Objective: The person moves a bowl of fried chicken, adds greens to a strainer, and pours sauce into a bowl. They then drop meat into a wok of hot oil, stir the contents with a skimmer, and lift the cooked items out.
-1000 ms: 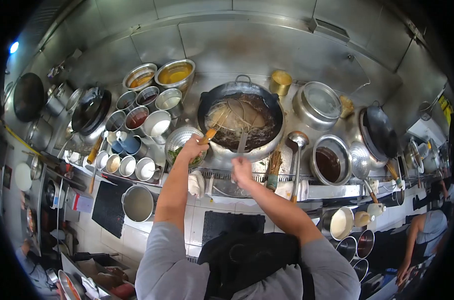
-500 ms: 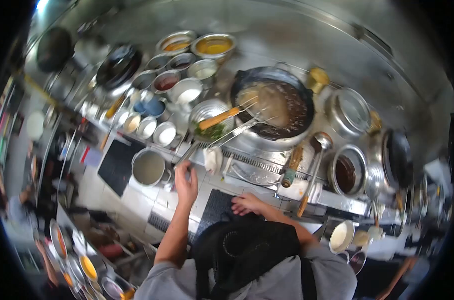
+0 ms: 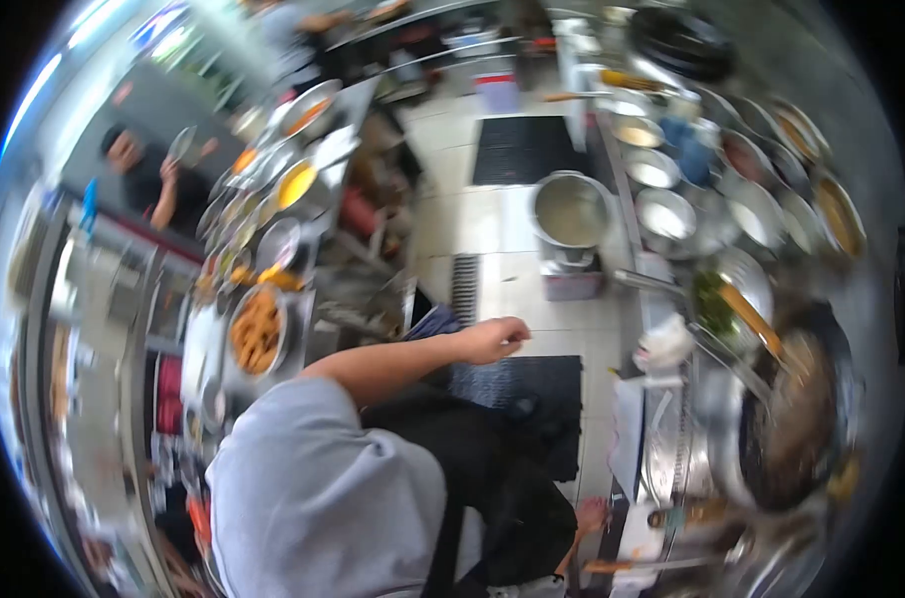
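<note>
My left hand (image 3: pixel 494 340) is raised over the walkway in front of my body, fingers loosely bent and a little apart, with nothing in it. Low in the view, my right hand (image 3: pixel 592 515) hangs empty beside the counter edge, its fingers slightly spread and blurred. A wok (image 3: pixel 843 394) of dark bubbling liquid stands at the right. Left of it, a wooden-handled tool (image 3: pixel 751 317) lies over a strainer bowl (image 3: pixel 756 284) with green leaves. A crumpled white cloth (image 3: pixel 664 344) rests on the counter edge.
A large pot (image 3: pixel 570 211) stands in the walkway, beyond a black mat (image 3: pixel 557 399). Bowls of sauces (image 3: pixel 665 214) line the right counter. On the left counter are a bowl of orange-brown food (image 3: pixel 258 332) and several other containers. A co-worker (image 3: pixel 158 179) stands behind it; another is farther back.
The view has swung left, so the wok and sauce bowls now lie at the right, and the left counter shows more fully. My left hand has moved away from the stove's edge.
</note>
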Motion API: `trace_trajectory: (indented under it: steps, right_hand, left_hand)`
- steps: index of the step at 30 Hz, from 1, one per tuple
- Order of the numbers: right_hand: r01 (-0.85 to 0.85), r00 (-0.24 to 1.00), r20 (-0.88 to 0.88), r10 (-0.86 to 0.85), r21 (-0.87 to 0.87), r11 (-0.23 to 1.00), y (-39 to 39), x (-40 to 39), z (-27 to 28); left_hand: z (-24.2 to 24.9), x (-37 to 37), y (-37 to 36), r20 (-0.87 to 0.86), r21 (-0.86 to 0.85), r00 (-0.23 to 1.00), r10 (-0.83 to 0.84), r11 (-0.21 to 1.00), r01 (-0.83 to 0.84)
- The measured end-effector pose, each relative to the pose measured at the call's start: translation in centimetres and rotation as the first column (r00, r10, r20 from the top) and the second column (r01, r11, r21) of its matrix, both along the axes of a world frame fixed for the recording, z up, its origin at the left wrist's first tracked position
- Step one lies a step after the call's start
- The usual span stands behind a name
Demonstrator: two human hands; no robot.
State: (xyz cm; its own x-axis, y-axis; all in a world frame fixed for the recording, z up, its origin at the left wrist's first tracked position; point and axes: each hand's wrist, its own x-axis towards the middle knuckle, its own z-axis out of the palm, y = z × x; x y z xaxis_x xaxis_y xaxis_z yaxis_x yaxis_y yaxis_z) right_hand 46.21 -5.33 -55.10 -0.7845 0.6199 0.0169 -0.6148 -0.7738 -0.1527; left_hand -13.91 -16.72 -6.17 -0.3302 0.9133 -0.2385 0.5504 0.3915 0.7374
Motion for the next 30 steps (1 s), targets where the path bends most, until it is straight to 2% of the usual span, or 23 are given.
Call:
trace_trajectory:
  steps: [1, 4, 5, 6, 7, 8, 9, 10, 14, 15, 16, 18, 19, 21, 22, 23, 24, 25, 26, 27, 28, 29, 30]
  right_hand:
    - [0.449, 0.804, 0.528, -0.271, -0.241, 0.860, -1.6, -1.9, 6.4]
    - [0.458, 0.697, 0.665, -0.268, -0.124, 0.880, -3.5, -0.5, 2.4]
    - [0.240, 0.807, 0.507, -0.304, 0.188, 0.952, -4.4, 0.4, 0.8]
    - [0.357, 0.727, 0.612, -0.312, 0.052, 0.933, -3.9, 1.2, -0.8]
    - [0.493, 0.632, 0.713, -0.304, -0.067, 0.868, -3.3, 0.3, 1.0]
    - [0.624, 0.532, 0.800, -0.280, -0.146, 0.768, -2.9, -1.2, 4.3]
    - [0.618, 0.436, 0.878, -0.197, -0.133, 0.775, -1.6, -2.9, 7.7]
    - [0.563, 0.374, 0.917, -0.141, -0.103, 0.820, 0.1, -4.4, 9.5]
    - [0.231, 0.095, 0.995, -0.022, 0.000, 0.973, 8.8, -11.3, 14.7]
    - [0.139, 0.055, 0.998, -0.026, 0.018, 0.990, 10.7, -13.7, 16.3]
    - [0.044, 0.027, 0.999, -0.040, 0.039, 0.998, 12.2, -16.4, 18.0]
    - [-0.146, 0.002, 0.997, -0.081, 0.080, 0.986, 14.8, -22.3, 21.4]
    - [-0.241, 0.005, 0.995, -0.104, 0.102, 0.965, 15.8, -25.5, 22.9]
    - [-0.441, 0.033, 0.990, -0.139, 0.139, 0.887, 16.5, -32.5, 26.1]
    - [-0.538, 0.047, 0.987, -0.153, 0.154, 0.829, 16.1, -36.0, 27.3]
    - [-0.631, 0.061, 0.986, -0.153, 0.157, 0.760, 15.3, -39.5, 28.5]
    - [-0.714, 0.079, 0.985, -0.152, 0.162, 0.681, 14.2, -42.8, 29.6]
    - [-0.777, 0.070, 0.985, -0.157, 0.152, 0.611, 12.4, -45.5, 30.4]
    - [-0.830, 0.066, 0.986, -0.154, 0.140, 0.540, 10.7, -48.0, 31.0]
    - [-0.874, 0.053, 0.986, -0.155, 0.121, 0.471, 8.7, -50.2, 31.5]
    - [-0.910, 0.046, 0.987, -0.156, 0.106, 0.400, 6.7, -52.3, 31.9]
    - [-0.940, 0.038, 0.986, -0.161, 0.090, 0.329, 4.8, -54.1, 32.1]
    - [-0.965, 0.028, 0.986, -0.167, 0.071, 0.252, 3.1, -55.8, 32.5]
  left_hand:
    - [-1.3, 0.2, -1.6, -0.012, -0.029, 1.000, 0.001, 1.000, -0.002]
    - [-2.9, 1.1, -6.7, -0.017, -0.214, 0.999, -0.040, 0.976, 0.036]
    - [-4.6, 1.6, -9.1, -0.027, -0.204, 1.000, -0.014, 0.979, 0.008]
    - [-6.1, 2.3, -11.5, -0.036, -0.193, 0.999, 0.008, 0.981, -0.015]
    - [-6.7, 3.0, -13.4, -0.033, -0.198, 0.999, 0.036, 0.979, -0.042]
    - [-7.1, 3.6, -15.2, -0.008, -0.311, 0.999, 0.051, 0.949, -0.051]
    - [-7.3, 4.3, -16.9, 0.019, -0.417, 0.997, 0.069, 0.907, -0.055]
    - [-7.9, 5.1, -18.5, 0.026, -0.415, 0.995, 0.094, 0.907, -0.075]
    - [-10.4, 9.1, -23.9, 0.173, -0.694, 0.937, 0.302, 0.713, -0.102]
    - [-10.4, 9.6, -24.2, 0.387, -0.719, 0.853, 0.351, 0.693, 0.041]
    - [-10.0, 11.5, -25.2, 0.383, -0.681, 0.778, 0.498, 0.721, -0.127]
    - [-11.3, 14.0, -26.3, 0.282, -0.736, 0.657, 0.699, 0.597, -0.318]
    - [-11.8, 13.9, -26.8, 0.284, -0.716, 0.607, 0.742, 0.585, -0.380]
    - [-12.9, 13.2, -26.8, 0.695, -0.543, 0.592, 0.407, 0.837, 0.063]
    - [-12.9, 12.1, -27.3, 0.537, -0.519, 0.814, 0.223, 0.848, 0.110]
    - [-2.5, 10.4, -26.5, 0.463, -0.455, 0.868, 0.181, 0.888, 0.057]
    - [-1.2, 10.6, -27.2, 0.465, -0.389, 0.796, 0.387, 0.897, -0.209]
    - [0.4, 9.8, -28.0, 0.415, -0.282, 0.769, 0.487, 0.872, -0.399]
    - [4.0, 9.6, -29.6, 0.347, -0.077, 0.676, 0.650, 0.738, -0.670]
    - [9.1, 9.4, -32.2, 0.276, 0.030, 0.582, 0.765, 0.599, -0.800]
    - [11.0, 9.4, -35.3, 0.141, 0.260, 0.485, 0.863, 0.440, -0.860]
    - [13.2, 9.6, -38.5, 0.020, 0.364, 0.272, 0.962, 0.246, -0.898]
    - [15.2, 10.6, -41.8, 0.039, 0.391, -0.031, 0.999, -0.044, -0.919]
